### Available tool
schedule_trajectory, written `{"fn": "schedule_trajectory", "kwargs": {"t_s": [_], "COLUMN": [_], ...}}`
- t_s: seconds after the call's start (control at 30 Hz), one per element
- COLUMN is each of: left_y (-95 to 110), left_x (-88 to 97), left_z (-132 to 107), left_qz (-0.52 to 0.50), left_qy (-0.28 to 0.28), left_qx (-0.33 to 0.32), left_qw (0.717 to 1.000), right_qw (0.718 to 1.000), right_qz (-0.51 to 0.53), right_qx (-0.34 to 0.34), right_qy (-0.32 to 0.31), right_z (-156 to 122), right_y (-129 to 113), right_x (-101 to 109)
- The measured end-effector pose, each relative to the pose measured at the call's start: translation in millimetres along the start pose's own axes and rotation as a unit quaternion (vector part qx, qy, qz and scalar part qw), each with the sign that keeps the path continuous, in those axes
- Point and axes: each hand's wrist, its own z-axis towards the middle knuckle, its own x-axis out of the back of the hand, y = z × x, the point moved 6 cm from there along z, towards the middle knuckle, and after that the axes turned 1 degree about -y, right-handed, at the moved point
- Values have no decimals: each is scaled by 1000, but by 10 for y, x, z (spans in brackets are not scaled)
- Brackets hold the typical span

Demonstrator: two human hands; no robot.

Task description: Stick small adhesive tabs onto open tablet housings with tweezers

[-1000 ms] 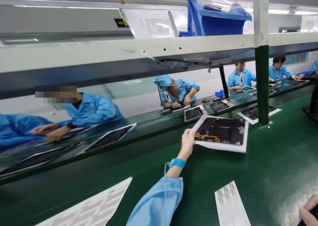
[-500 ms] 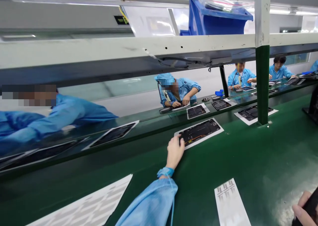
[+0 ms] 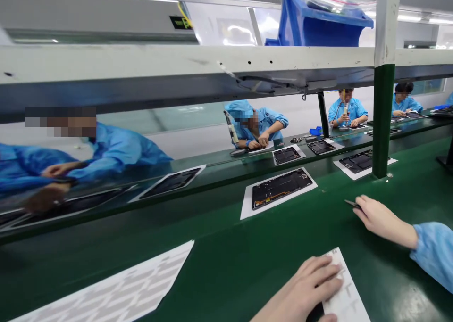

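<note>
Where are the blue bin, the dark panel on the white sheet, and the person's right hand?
Blue bin (image 3: 325, 29): head view, on its front wall.
Dark panel (image 3: 279, 188): head view, on its middle.
Right hand (image 3: 384, 223): head view, on the back of the hand.

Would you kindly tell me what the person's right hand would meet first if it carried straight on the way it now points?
The right hand, pinching a small dark tool, points across the green bench toward the white sheet under the dark panel. That sheet's edge looks first, though depth is hard to judge.

Shot from a head-mounted cam, tilted forward and down, pretty close over the green assembly bench (image 3: 212, 265).
</note>
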Motion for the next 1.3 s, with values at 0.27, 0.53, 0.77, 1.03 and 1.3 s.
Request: {"fn": "schedule_trajectory", "kwargs": {"t_s": [0.27, 0.53, 0.77, 1.03, 1.3], "left_y": [-36, -67, -84, -71, -62], "left_x": [-30, -62, -69, -66, -78], "left_z": [50, 48, 40, 58, 46], "left_qz": [-34, -28, -9, -13, -13], "left_qy": [-16, 15, -2, -20, -13], "left_qx": [35, 29, 35, 44, 48], "left_qw": [999, 999, 999, 999, 999], "right_qw": [982, 978, 979, 982, 983], "right_qz": [-137, -175, -171, -158, -144], "right_qx": [-116, -111, -113, -96, -68], "right_qy": [53, 18, 3, -37, -88], "right_z": [1407, 1710, 1726, 1851, 1813], "right_y": [510, 717, 624, 394, 103], "right_x": [-250, -390, -433, -533, -302]}}
